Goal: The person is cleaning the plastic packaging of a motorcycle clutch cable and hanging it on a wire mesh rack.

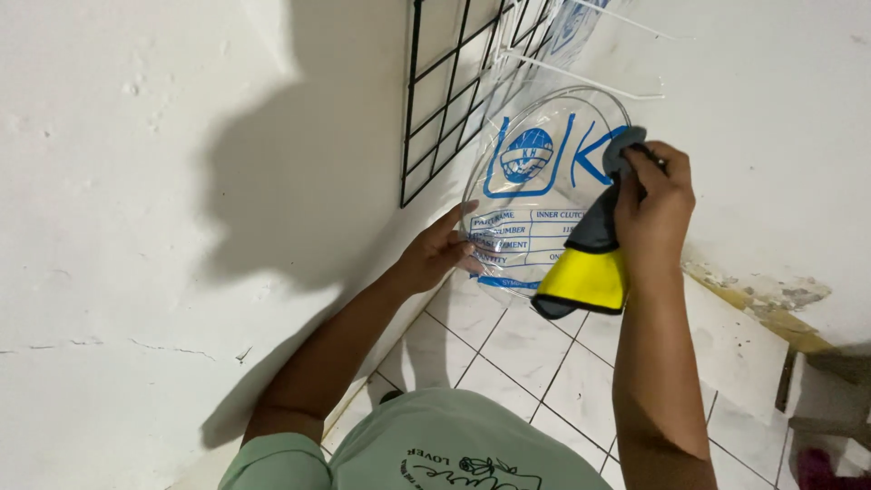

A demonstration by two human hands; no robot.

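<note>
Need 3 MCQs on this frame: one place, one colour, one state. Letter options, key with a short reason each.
1. Where is the black wire grid?
A. flat on the floor
B. against the white wall
C. in the left hand

2. What colours is the cloth?
A. red and white
B. all blue
C. grey and yellow

3. How is the clear plastic bag held?
A. left hand at its lower edge, right hand pressing the cloth on it
B. lying loose on the tiles
C. pinched by one hand only

Key:
1 B, the grid stands upright on the wall above the bag.
2 C, grey upper part, yellow lower part.
3 A, both hands are on it, the right one gripping the cloth.
</note>
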